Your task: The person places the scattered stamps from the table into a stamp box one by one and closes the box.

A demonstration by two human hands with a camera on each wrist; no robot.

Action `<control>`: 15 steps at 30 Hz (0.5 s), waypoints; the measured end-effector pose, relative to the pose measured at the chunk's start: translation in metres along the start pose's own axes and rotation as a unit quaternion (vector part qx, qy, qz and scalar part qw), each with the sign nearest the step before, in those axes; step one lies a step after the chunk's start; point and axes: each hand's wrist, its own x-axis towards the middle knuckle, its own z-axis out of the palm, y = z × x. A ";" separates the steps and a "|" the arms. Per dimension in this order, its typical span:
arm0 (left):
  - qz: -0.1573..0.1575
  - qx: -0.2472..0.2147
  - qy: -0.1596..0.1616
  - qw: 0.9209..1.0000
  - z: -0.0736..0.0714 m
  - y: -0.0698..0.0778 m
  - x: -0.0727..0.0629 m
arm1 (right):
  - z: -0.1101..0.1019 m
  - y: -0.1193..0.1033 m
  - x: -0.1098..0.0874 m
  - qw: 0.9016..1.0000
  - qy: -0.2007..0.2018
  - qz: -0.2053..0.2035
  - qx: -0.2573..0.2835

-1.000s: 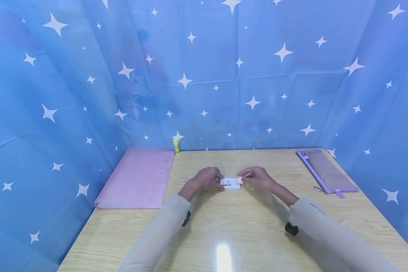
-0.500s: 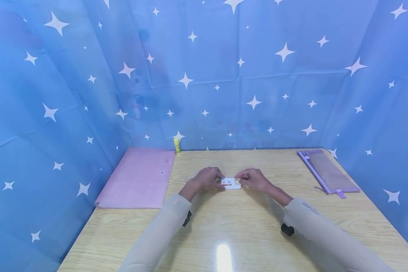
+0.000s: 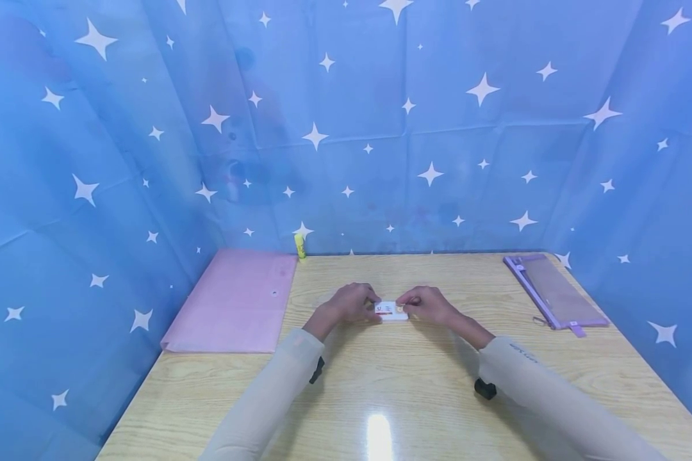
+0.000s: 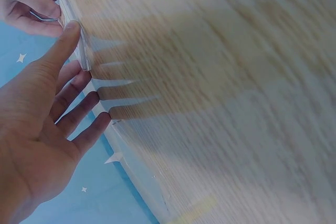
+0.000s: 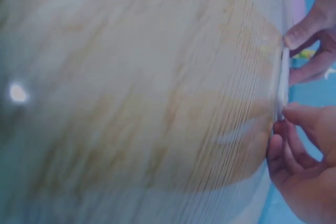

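A small flat white case with a printed label and a red stripe lies on the table between the two hands. My left hand holds its left end, thumb on the near edge; in the left wrist view the other fingers spread behind it. My right hand pinches the right end, thumb and forefinger at the edge, the other fingers curled in. A small cream-coloured piece sits on that end, partly covered by the fingers. Edge-on, the case appears as a thin pale strip in the right wrist view.
On the left lies a pink folder, with a yellow glue stick standing at its back corner. A purple-trimmed mesh zip pouch lies at the right. Behind the wooden table hangs a blue star-patterned curtain.
My right hand has moved slightly left and brought the cream-coloured piece from beside the case onto its right end. The left hand keeps its hold in the same place.
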 end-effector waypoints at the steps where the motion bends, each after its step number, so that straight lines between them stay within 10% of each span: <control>1: 0.000 0.000 -0.001 1.000 0.000 0.000 0.000 | 0.000 -0.001 0.000 1.000 -0.001 0.000 0.002; 15: -0.010 -0.001 -0.004 1.000 -0.001 0.001 -0.002 | -0.002 -0.003 -0.001 1.000 -0.006 -0.006 0.006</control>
